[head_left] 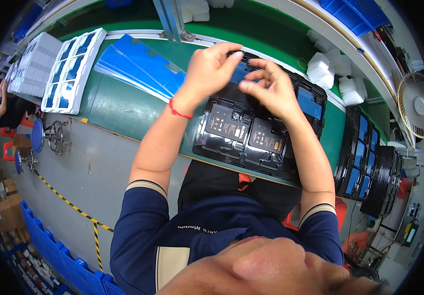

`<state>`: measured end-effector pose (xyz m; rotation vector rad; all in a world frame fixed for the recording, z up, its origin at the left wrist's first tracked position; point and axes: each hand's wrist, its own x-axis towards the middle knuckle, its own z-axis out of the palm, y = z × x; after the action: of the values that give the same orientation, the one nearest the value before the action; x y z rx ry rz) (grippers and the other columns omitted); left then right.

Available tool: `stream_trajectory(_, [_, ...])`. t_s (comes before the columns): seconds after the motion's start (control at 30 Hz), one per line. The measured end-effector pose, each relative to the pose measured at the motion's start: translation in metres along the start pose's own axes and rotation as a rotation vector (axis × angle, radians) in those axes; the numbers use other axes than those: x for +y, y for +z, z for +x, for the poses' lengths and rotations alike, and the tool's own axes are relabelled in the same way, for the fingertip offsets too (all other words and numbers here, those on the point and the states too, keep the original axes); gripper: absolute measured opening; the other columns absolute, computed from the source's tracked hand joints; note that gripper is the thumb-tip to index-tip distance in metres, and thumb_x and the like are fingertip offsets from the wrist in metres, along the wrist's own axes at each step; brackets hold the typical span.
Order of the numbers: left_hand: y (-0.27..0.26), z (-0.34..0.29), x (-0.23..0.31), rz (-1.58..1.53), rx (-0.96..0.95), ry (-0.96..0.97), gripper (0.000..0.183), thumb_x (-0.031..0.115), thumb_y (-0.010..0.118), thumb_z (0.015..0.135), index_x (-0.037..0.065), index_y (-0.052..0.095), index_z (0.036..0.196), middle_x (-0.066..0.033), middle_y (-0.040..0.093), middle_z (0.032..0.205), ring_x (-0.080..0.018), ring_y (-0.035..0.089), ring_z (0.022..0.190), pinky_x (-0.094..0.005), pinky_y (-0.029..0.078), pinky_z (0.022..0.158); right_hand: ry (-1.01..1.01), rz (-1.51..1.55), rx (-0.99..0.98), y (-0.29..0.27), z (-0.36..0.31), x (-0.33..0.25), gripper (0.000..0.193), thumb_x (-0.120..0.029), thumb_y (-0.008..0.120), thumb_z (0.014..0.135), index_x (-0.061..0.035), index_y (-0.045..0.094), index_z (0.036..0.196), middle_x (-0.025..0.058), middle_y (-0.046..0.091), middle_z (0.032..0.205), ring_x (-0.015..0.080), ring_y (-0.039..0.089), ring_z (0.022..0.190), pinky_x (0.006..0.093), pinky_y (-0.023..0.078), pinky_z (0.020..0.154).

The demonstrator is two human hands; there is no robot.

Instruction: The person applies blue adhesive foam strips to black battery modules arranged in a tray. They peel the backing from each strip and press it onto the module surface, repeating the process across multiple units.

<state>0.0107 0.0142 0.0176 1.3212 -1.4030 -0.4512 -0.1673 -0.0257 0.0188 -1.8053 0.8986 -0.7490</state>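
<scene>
Hovers above black tray (217, 150) with left hand (211, 69) near-pinched (can't tell hold), right hand (272, 87) half-open, seemingly empty; below, white-printed dark packs (229, 121).

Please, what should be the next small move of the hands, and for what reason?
Perhaps bring the right hand to the nearby blue piece, to steady it. This piece shows at the far side of the tray; the right hand is open, with nothing visible in it. The left hand has thumb and forefinger close together, but I cannot tell whether they hold something.
</scene>
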Motion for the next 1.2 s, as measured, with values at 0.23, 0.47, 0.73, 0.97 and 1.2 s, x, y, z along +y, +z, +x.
stream_trajectory(0.23, [0.015,-0.018,0.009,-0.505,-0.252,0.186,0.031,0.019,0.066,0.089,-0.001,0.064,0.112,-0.0009,0.060,0.075,-0.0026,0.053,0.068,-0.0185,0.042,0.057,0.010,-0.024,-0.190,0.009,-0.030,-0.014,0.030,-0.003,0.061,0.085,-0.0019,0.057,0.114,0.0090,0.065,0.077,0.0138,0.063,0.069,0.0282,0.048,0.061])
stream_trajectory(0.47, [-0.003,0.012,-0.029,-0.284,0.205,0.058,0.018,0.013,0.062,0.092,-0.002,0.068,0.101,-0.0041,0.068,0.085,-0.0079,0.061,0.077,-0.0214,0.049,0.069,0.143,0.079,0.071,-0.099,-0.130,-0.015,0.021,-0.003,0.055,0.088,0.0010,0.066,0.106,0.0047,0.065,0.076,0.0062,0.051,0.054,0.0178,0.040,0.048])
stream_trajectory(0.73, [-0.045,0.014,-0.052,0.425,0.082,-0.055,0.032,0.027,0.068,0.082,0.004,0.069,0.104,-0.0179,0.066,0.106,-0.0305,0.064,0.099,-0.0346,0.049,0.085,0.461,0.376,0.506,-0.202,-0.391,0.091,0.021,-0.013,0.068,0.082,0.0031,0.065,0.094,0.0064,0.062,0.069,0.0117,0.054,0.052,0.0237,0.045,0.051])
stream_trajectory(0.97, [-0.076,-0.037,-0.113,0.880,-0.204,-0.326,0.082,0.062,0.059,0.080,0.019,0.033,0.145,-0.0166,0.025,0.152,-0.0379,0.014,0.142,-0.0575,0.012,0.110,1.013,0.825,1.065,-0.175,-0.552,0.240,0.016,-0.017,0.055,0.090,-0.0130,0.064,0.102,-0.0038,0.061,0.073,0.0062,0.050,0.055,0.0206,0.028,0.042])
stream_trajectory(1.2, [-0.079,-0.060,-0.116,0.947,-0.181,-0.320,0.076,0.060,0.057,0.083,0.017,0.038,0.144,-0.0146,0.024,0.153,-0.0348,0.012,0.143,-0.0598,0.004,0.110,1.219,0.728,1.401,-0.154,-0.500,0.367,0.013,-0.014,0.050,0.088,-0.0103,0.062,0.090,0.0029,0.063,0.062,0.0133,0.054,0.047,0.0288,0.038,0.041])
